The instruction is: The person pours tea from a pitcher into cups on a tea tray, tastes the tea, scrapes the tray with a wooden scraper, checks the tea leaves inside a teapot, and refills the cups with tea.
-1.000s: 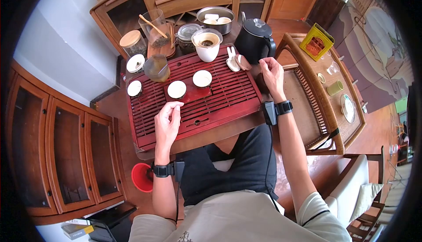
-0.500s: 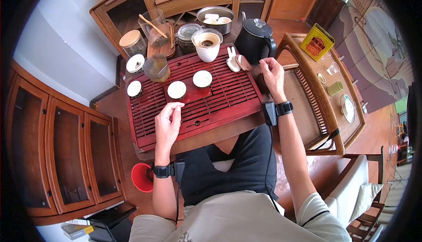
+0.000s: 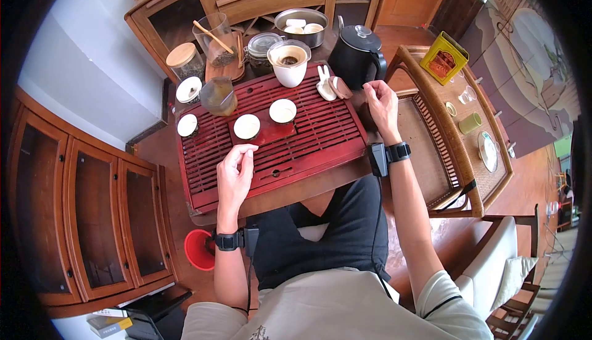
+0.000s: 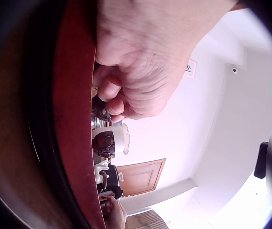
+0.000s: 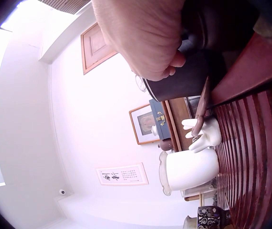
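My left hand (image 3: 234, 173) rests at the front part of the slatted red tray (image 3: 320, 156), fingers loosely curled and holding nothing. Just beyond its fingertips stands a small white-lined cup (image 3: 246, 127), with a second cup (image 3: 282, 111) to the right and another (image 3: 187, 124) at the tray's left. My right hand (image 3: 382, 108) is by the tray's right edge, in front of the black kettle (image 3: 353, 62), loosely curled and empty. In the right wrist view, the back of the right hand (image 5: 143, 38) partly covers the kettle (image 5: 183, 83).
Toward the back of the tray are a white cup with a strainer (image 3: 290, 73), a glass pitcher (image 3: 218, 97) and a white figurine (image 3: 324, 85). Behind stand jars and a metal bowl (image 3: 316, 16). A rattan cart (image 3: 459, 149) is at right, a red bin (image 3: 198, 250) below left.
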Demonstrator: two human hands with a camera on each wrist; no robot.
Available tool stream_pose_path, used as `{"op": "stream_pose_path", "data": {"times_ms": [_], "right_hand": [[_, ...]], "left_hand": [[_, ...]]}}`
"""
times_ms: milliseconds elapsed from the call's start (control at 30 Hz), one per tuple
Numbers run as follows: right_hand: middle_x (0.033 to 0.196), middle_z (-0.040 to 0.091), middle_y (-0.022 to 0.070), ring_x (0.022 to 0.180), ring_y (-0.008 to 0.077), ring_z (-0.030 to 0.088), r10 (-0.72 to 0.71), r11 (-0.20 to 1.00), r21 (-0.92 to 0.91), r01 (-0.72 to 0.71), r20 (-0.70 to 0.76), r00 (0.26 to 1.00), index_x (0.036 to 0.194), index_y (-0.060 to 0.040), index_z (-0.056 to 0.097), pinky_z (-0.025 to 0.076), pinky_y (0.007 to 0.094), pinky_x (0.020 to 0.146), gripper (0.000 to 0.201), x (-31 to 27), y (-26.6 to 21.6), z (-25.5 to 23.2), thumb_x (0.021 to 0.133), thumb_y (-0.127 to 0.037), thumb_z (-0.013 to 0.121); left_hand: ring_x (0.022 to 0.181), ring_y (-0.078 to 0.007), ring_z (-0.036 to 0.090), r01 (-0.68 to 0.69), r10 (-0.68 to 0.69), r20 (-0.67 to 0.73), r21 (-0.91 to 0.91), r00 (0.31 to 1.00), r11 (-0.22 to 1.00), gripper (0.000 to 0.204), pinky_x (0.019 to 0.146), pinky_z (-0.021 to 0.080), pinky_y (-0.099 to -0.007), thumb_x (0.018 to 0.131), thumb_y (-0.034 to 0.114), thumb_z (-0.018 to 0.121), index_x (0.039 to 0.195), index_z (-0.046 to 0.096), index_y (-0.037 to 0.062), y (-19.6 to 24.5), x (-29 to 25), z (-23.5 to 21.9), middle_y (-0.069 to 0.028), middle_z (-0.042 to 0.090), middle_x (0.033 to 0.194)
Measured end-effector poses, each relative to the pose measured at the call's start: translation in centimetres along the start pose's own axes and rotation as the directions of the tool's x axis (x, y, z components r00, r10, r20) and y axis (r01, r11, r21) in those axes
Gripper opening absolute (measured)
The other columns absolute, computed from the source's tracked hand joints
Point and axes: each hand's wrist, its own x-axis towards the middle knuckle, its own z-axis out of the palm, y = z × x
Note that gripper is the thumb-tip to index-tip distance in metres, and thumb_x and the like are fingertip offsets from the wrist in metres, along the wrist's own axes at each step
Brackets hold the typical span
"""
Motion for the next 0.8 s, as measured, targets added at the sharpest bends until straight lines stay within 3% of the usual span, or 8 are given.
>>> {"op": "stream_pose_path", "data": {"times_ms": [467, 533, 567, 633, 800], "right_hand": [[0.067, 0.062, 0.0083, 0.059, 0.0143, 0.057, 0.000, 0.999, -0.033, 0.001, 0.006, 1.000, 0.091, 0.0016, 0.066, 0.047, 0.0304, 0.059, 0.026, -0.4, -0.7, -0.1, 0.092, -0.025, 0.063], [0.067, 0.062, 0.0079, 0.059, 0.0136, 0.056, 0.000, 0.999, -0.036, 0.000, 0.007, 1.000, 0.091, 0.0017, 0.066, 0.047, 0.0299, 0.059, 0.026, -0.4, -0.9, -0.2, 0.092, -0.024, 0.063], [0.067, 0.062, 0.0079, 0.059, 0.0136, 0.056, 0.001, 0.999, -0.036, 0.000, 0.007, 1.000, 0.091, 0.0017, 0.066, 0.047, 0.0299, 0.059, 0.026, -0.5, -1.0, -0.3, 0.092, -0.024, 0.063], [0.066, 0.062, 0.0074, 0.059, 0.0130, 0.056, 0.017, 0.999, -0.037, -0.016, 0.018, 1.000, 0.091, 0.0016, 0.066, 0.047, 0.0295, 0.059, 0.026, -0.5, -1.1, -0.3, 0.092, -0.024, 0.063], [0.066, 0.062, 0.0069, 0.060, 0.0125, 0.056, 0.016, 1.000, -0.025, -0.016, 0.013, 1.000, 0.091, 0.0016, 0.066, 0.046, 0.0294, 0.059, 0.026, -0.5, -1.0, -0.3, 0.092, -0.024, 0.063]], "left_hand": [[0.065, -0.0018, 0.048, -0.007, 0.007, 0.002, 0.059, 1.000, 0.998, 0.016, 0.058, 0.040, -0.0203, 0.098, 0.010, 0.055, 0.101, 0.066, -0.0010, 0.0, 0.0, 0.0, -0.0013, 0.063, 0.077], [0.056, -0.0011, 0.040, -0.065, 0.065, 0.000, 0.054, 0.998, 0.996, 0.016, 0.049, 0.032, -0.0200, 0.100, 0.012, 0.052, 0.104, 0.065, 0.0021, -0.4, 0.0, 0.2, 0.0053, 0.051, 0.067], [0.056, -0.0011, 0.040, -0.065, 0.065, 0.001, 0.054, 0.998, 0.996, 0.016, 0.049, 0.032, -0.0200, 0.100, 0.012, 0.052, 0.104, 0.065, 0.0021, -0.4, 0.0, 0.1, 0.0053, 0.051, 0.067], [0.064, -0.0019, 0.047, -0.007, 0.007, -0.003, 0.039, 1.000, 0.999, 0.016, 0.057, 0.040, -0.0203, 0.098, 0.010, 0.055, 0.101, 0.066, -0.0008, -0.1, 0.0, 0.0, -0.0009, 0.063, 0.077], [0.065, -0.0014, 0.047, 0.003, -0.003, 0.004, 0.035, 1.000, 0.999, 0.015, 0.057, 0.039, -0.0200, 0.098, 0.010, 0.055, 0.101, 0.066, -0.0008, 0.0, 0.0, 0.0, -0.0004, 0.063, 0.077]]}}
